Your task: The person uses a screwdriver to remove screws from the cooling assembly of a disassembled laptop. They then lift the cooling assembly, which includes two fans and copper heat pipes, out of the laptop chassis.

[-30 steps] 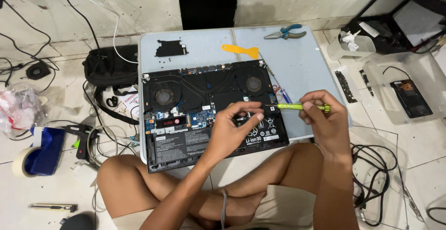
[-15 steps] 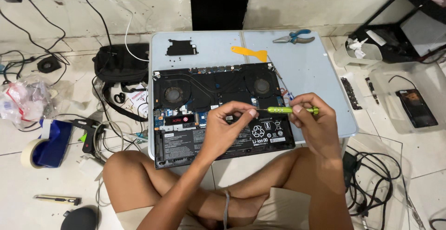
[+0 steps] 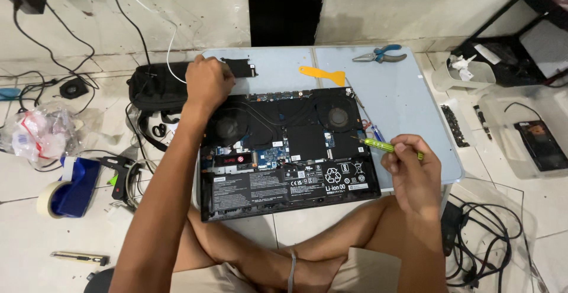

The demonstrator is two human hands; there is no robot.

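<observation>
An opened laptop (image 3: pixel 284 151) lies bottom-up on a low pale-blue table (image 3: pixel 402 97), its long black battery along the near edge carrying white printed labels and a recycling symbol toward the right. The right hand (image 3: pixel 411 171) is closed around a yellow-green screwdriver (image 3: pixel 384 146), whose tip points left at the laptop's right edge. The left hand (image 3: pixel 208 83) reaches to the far left corner of the table, fingers curled over a small black plate (image 3: pixel 242 66); whether it grips the plate cannot be told. An orange scraper (image 3: pixel 322 74) and blue-handled pliers (image 3: pixel 381 54) lie farther back.
</observation>
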